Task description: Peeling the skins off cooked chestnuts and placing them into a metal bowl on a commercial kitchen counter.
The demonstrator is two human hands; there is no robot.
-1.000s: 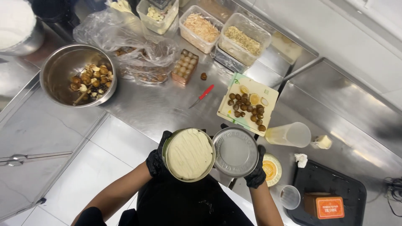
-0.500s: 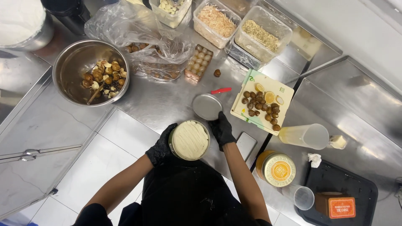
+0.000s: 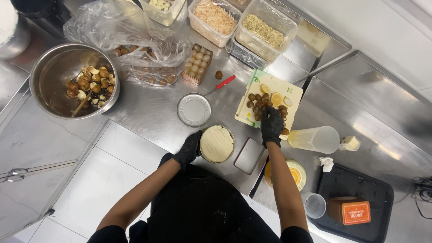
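Note:
My left hand (image 3: 189, 149), in a black glove, grips the left side of a round tin (image 3: 217, 144) filled with pale cream at the counter's near edge. The tin's round lid (image 3: 194, 110) lies flat on the steel counter just beyond it. My right hand (image 3: 272, 125), also gloved, reaches onto a pale cutting board (image 3: 270, 102) and rests over small brown round pieces and citrus slices there; what the fingers hold is hidden. A red-handled knife (image 3: 223, 83) lies left of the board.
A steel bowl (image 3: 72, 81) of brown and white pieces sits at the left. Plastic tubs (image 3: 265, 29), a bag and a tray of small balls (image 3: 198, 63) line the back. A clear jug (image 3: 317, 139), small dark slab (image 3: 250, 155), yellow-lidded tin (image 3: 294, 173) and black tray (image 3: 355, 202) are at right.
My right hand has let go of the lid, now lying on the counter, and moved right onto the cutting board. My left hand still holds the cream-filled tin.

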